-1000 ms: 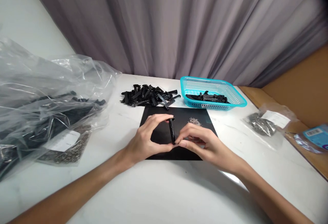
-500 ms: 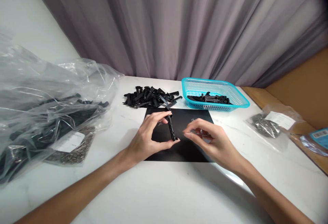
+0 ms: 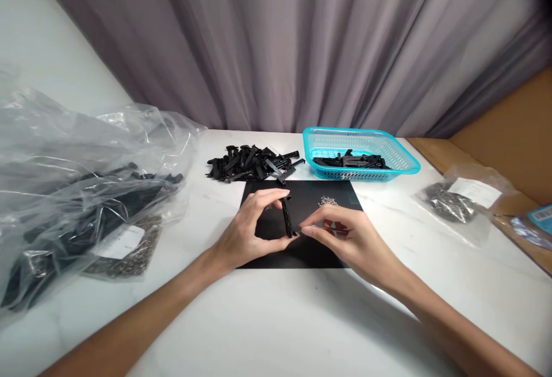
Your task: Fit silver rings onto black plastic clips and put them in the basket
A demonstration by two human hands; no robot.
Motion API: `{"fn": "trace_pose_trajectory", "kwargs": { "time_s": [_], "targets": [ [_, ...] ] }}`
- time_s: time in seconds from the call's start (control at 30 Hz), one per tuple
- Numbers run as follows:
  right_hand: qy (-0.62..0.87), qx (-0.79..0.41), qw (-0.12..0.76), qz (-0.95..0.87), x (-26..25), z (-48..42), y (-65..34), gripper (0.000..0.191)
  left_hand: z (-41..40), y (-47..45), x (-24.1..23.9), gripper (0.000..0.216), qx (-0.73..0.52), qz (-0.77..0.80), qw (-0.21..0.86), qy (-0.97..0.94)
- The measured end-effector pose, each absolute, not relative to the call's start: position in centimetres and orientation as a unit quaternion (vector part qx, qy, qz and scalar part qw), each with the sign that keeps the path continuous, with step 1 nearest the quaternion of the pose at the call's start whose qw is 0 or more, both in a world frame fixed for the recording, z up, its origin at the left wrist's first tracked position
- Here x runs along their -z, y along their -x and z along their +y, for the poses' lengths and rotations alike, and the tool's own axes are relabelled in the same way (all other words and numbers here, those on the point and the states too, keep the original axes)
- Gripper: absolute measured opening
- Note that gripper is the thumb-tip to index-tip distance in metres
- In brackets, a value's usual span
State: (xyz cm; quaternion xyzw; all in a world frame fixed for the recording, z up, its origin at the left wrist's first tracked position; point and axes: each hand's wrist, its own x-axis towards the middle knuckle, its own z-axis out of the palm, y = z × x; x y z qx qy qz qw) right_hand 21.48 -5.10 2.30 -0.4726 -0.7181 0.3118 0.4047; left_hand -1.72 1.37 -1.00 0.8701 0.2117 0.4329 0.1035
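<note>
My left hand (image 3: 248,224) is closed on a slim black plastic piece (image 3: 287,217), gripping its two ends between thumb and fingers. The piece stands nearly upright above a black mat (image 3: 302,253). Just to its right, my right hand (image 3: 345,230) pinches a thin silvery metal piece (image 3: 336,229), its kind too small to make out. The pinching fingertips are close to the lower end of the black piece; whether they touch it I cannot tell. Small metal parts (image 3: 328,200) lie on the mat behind my right hand, and a few more (image 3: 269,207) show behind the left.
A heap of black plastic pieces (image 3: 250,163) lies behind the mat. Beside it stands a blue basket (image 3: 405,161) holding similar pieces. Large clear bags (image 3: 86,135) and a bag of metal parts (image 3: 129,256) fill the left; another small bag (image 3: 452,202) lies right.
My right hand has moved left, bringing its fingertips nearer the lower end of the black plastic piece. My left hand keeps its hold. The view has shifted slightly.
</note>
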Motion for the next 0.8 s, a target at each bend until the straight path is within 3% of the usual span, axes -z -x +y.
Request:
{"fn": "trace_pose_trajectory", "kwargs": {
  "time_s": [0.53,0.8],
  "targets": [
    [0.437,-0.356,0.432,-0.704,-1.3,-5.0,-20.9,0.009,1.2,1.7,0.9,0.076,-0.419,0.226,0.099,-0.874],
    [0.396,-0.302,0.398,-0.77,-1.3,-5.2,-21.3,0.007,1.0,1.5,0.7,0.078,-0.421,0.219,0.069,-0.878]
  ]
}}
